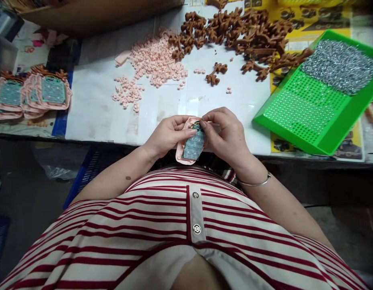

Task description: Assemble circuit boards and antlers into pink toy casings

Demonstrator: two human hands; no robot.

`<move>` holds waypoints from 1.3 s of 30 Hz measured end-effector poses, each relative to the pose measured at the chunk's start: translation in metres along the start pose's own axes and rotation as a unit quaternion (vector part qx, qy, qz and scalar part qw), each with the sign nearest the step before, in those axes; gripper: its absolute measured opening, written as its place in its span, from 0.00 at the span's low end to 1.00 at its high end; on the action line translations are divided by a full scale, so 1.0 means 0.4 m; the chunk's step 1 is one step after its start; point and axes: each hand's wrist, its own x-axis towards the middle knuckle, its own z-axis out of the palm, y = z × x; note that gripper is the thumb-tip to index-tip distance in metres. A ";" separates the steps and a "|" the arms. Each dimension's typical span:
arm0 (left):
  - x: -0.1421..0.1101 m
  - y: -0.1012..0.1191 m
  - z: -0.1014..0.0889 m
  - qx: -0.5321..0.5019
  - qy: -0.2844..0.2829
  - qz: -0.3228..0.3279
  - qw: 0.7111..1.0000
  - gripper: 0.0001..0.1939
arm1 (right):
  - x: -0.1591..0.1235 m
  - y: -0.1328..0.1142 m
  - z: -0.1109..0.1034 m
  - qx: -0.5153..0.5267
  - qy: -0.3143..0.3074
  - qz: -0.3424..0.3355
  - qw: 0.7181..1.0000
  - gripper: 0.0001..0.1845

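My left hand (166, 135) grips a pink plastic shell (183, 155) with a green circuit board (194, 144) set in it, held over the table's near edge. My right hand (227, 135) pinches at the top of the same piece, fingertips meeting my left thumb there. What the right fingertips hold is too small to tell. A thin metal bangle (255, 183) circles my right wrist.
A pile of small pink buttons (153, 60) and a heap of brown antler-shaped parts (243, 34) lie further back on the white table (95, 100). A green perforated tray (313, 106) with silvery bits (340, 64) sits at right. Stacked pink shells with boards (50, 92) lie at left.
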 end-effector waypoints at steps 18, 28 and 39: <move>0.002 0.005 0.007 -0.024 0.015 0.006 1.000 0.23 | -0.065 -0.027 -0.006 -0.095 -0.070 -0.156 0.981 0.46; 0.001 0.015 0.012 -0.031 0.018 0.007 0.999 0.25 | -0.066 -0.036 0.002 -0.099 -0.060 -0.143 0.983 0.44; -0.009 0.013 0.015 -0.076 -0.014 0.050 0.996 0.27 | -0.071 -0.032 0.020 -0.147 0.001 -0.182 0.972 0.45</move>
